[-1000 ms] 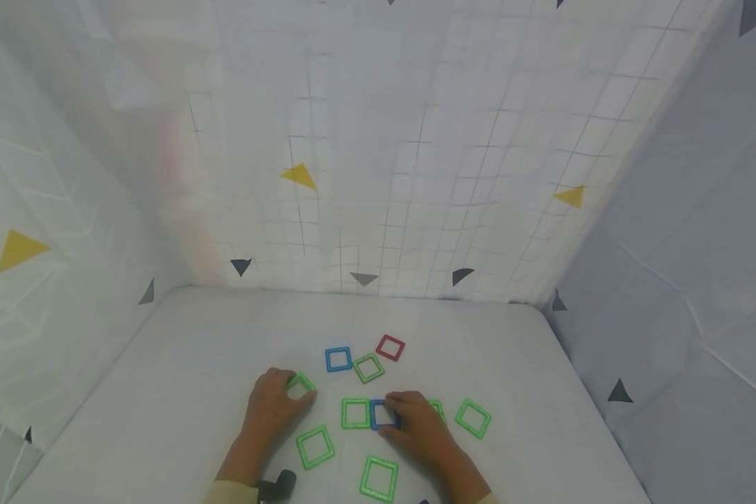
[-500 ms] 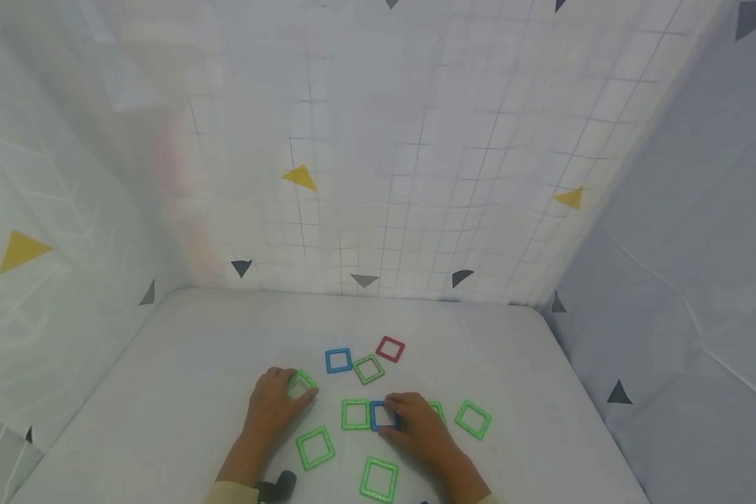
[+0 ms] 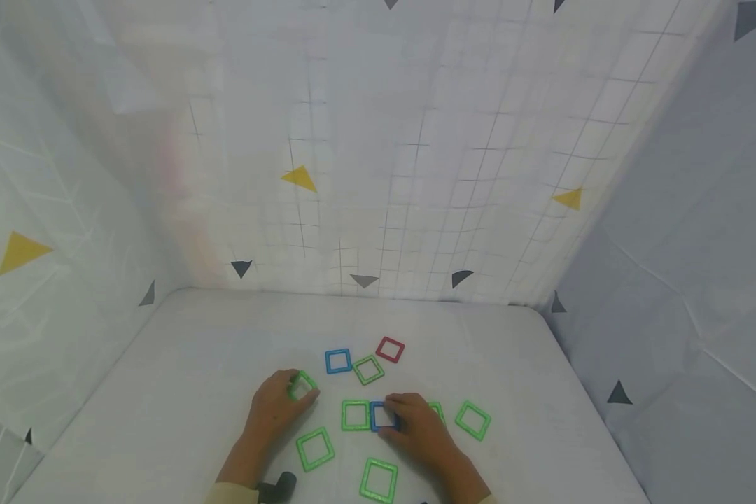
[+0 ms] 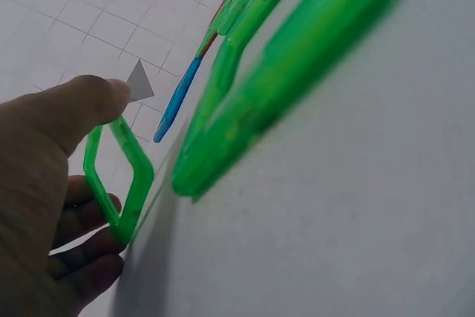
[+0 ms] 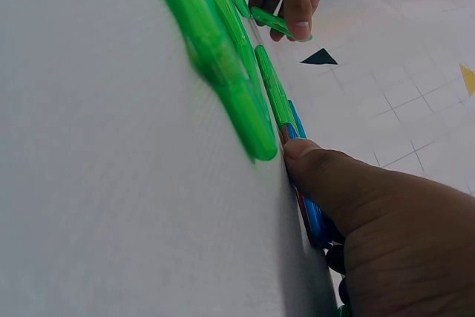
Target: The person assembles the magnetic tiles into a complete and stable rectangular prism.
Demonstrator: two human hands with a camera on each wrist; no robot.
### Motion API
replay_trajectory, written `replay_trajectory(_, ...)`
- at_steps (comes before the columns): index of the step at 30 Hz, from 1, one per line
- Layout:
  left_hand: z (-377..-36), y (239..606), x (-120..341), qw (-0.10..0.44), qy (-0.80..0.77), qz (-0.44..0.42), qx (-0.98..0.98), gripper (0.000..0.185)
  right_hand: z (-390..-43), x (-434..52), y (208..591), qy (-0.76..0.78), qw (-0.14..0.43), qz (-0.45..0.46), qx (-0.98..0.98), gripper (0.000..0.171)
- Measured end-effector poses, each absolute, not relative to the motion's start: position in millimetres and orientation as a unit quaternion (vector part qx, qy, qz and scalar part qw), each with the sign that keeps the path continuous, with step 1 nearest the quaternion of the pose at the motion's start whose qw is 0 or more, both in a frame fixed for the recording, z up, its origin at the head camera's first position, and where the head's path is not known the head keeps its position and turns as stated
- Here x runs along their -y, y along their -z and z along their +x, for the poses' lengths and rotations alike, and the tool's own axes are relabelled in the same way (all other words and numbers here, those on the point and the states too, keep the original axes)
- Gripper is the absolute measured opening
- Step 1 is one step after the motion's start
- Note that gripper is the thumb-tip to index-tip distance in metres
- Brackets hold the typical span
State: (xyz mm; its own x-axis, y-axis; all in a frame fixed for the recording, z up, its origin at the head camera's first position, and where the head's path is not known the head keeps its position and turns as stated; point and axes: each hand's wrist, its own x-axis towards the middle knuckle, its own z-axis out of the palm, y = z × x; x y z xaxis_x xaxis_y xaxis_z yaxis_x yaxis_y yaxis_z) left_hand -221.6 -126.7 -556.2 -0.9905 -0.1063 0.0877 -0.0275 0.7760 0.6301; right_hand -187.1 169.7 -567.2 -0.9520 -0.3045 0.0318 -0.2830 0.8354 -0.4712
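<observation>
My left hand pinches a small green square frame between thumb and fingers. In the left wrist view that green square frame stands tilted up off the white surface, with the thumb on its top edge. My right hand grips a blue square frame that lies flat and touches a green square frame on its left. In the right wrist view the thumb presses the blue square frame at its edge. A further green frame is mostly hidden behind the right hand.
Loose square frames lie around on the white table: a blue one, a green one and a red one farther back, and green ones at the right, front left and front. Patterned white sheets wall in the table.
The green frame in my left hand has tipped up a little more off the surface. My right hand and the blue frame have stayed in place.
</observation>
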Motion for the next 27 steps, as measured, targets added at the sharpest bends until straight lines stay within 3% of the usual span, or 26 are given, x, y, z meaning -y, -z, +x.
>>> replay_trajectory(27,-216.0,545.4,121.1,0.036,0.35,0.011,0.936,0.066,-186.9,-169.0,569.4,0.231,0.011,-0.155,-0.961,0.061)
